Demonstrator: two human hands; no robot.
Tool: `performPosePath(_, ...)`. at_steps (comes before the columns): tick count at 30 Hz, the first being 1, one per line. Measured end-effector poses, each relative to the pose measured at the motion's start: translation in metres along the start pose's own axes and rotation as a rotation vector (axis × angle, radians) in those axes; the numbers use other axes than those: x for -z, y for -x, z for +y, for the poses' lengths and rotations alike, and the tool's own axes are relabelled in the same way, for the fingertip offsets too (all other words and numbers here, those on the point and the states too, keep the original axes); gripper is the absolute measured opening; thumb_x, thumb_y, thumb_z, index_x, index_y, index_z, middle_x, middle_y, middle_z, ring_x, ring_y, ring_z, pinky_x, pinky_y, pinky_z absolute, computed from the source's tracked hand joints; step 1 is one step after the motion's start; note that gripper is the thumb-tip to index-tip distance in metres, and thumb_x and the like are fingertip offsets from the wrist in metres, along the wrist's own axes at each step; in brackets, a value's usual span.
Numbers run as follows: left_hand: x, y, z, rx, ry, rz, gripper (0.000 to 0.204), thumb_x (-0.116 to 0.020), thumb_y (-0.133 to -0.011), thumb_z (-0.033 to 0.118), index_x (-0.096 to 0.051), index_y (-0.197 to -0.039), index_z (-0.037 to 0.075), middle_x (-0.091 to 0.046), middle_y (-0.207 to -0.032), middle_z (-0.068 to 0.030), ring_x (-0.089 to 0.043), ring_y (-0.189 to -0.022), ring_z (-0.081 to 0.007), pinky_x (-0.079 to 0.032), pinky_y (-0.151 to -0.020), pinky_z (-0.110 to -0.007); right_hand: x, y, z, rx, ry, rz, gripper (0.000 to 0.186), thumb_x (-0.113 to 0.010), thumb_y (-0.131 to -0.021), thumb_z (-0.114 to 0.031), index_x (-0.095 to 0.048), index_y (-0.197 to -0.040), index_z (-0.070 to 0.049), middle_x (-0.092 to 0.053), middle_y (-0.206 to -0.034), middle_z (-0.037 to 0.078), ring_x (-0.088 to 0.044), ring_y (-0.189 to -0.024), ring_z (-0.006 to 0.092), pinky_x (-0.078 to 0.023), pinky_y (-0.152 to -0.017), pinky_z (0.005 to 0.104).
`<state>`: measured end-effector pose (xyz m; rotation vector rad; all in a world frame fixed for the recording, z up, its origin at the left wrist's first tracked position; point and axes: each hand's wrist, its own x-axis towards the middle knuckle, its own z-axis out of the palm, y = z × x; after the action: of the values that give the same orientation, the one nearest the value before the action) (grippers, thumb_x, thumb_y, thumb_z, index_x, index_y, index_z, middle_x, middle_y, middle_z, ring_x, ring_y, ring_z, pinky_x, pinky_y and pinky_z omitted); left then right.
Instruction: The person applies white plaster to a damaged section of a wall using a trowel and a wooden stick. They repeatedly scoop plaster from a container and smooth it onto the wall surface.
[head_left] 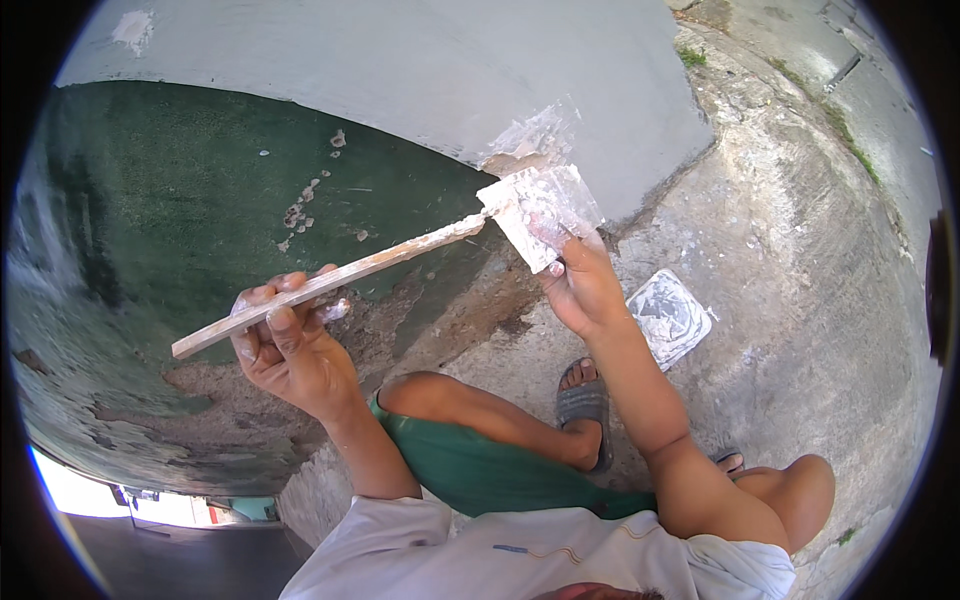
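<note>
My left hand (300, 345) is closed on a long, thin wooden board (350, 268), smeared whitish along its length and seen nearly edge-on. Its far end meets the corner of a flat, squarish spreader (525, 205) thick with white putty. My right hand (582, 288) grips that spreader by its near edge, and some fingers are hidden behind it. Just beyond the spreader, a rough whitish putty patch (530, 140) marks the grey wall (400, 70) near its corner. White residue coats the fingertips of both hands.
The wall's lower part is green (180, 190), chipped and flaking near the ground. A white-smeared square lid or tray (668, 318) lies on the rough concrete (780, 300) by my right forearm. My sandalled foot (585, 405) and bent green-clad leg (470, 465) are close below.
</note>
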<state>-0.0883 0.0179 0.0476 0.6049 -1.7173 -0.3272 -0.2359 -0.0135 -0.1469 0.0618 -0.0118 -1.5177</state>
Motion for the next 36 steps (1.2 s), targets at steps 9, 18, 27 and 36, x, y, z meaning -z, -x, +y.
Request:
performPosePath(9, -0.001, 0.000, -0.003, 0.011, -0.032, -0.004, 0.014, -0.061, -0.091, 0.006, -0.054, -0.102, 0.002, -0.060, -0.101, -0.0127, -0.064, -0.097, -0.0256, -0.059, -0.082, -0.055, -0.011, 0.005, 0.002, 0.047, 0.054, 0.052, 0.032, -0.064, -0.088, -0.005, -0.053, -0.119, -0.005, -0.064, -0.106, 0.002, -0.060, -0.085, 0.0046, -0.040, -0.057, 0.0188)
performPosePath(18, -0.007, 0.002, -0.003, 0.015, -0.032, -0.007, 0.018, -0.062, -0.090, 0.007, -0.055, -0.105, 0.000, -0.062, -0.096, -0.0145, -0.064, -0.099, -0.0250, -0.059, -0.082, -0.055, -0.012, 0.007, 0.001, 0.041, 0.105, -0.056, 0.033, -0.066, -0.087, -0.005, -0.053, -0.117, -0.004, -0.065, -0.105, 0.001, -0.060, -0.086, 0.0050, -0.040, -0.054, 0.0183)
performPosePath(27, -0.011, -0.001, -0.001, -0.001, -0.101, -0.042, 0.019, -0.055, -0.095, 0.009, -0.054, -0.111, -0.002, -0.058, -0.106, -0.0130, -0.062, -0.101, -0.0212, -0.059, -0.088, -0.044, -0.008, 0.004, -0.015, 0.082, 0.051, 0.025, 0.044, -0.067, -0.086, -0.006, -0.046, -0.125, -0.004, -0.062, -0.108, 0.003, -0.060, -0.086, 0.0056, -0.042, -0.055, 0.0187)
performPosePath(36, -0.005, -0.014, -0.002, 0.285, -0.176, 0.356, 0.028, -0.067, -0.089, 0.020, -0.054, -0.101, -0.002, -0.064, -0.093, -0.0135, -0.068, -0.069, -0.0175, -0.059, -0.057, -0.021, -0.001, 0.000, -0.007, 0.138, 0.064, -0.129, 0.047, -0.065, -0.088, -0.004, -0.043, -0.129, -0.004, -0.061, -0.112, 0.002, -0.060, -0.089, 0.0073, -0.042, -0.055, 0.0204)
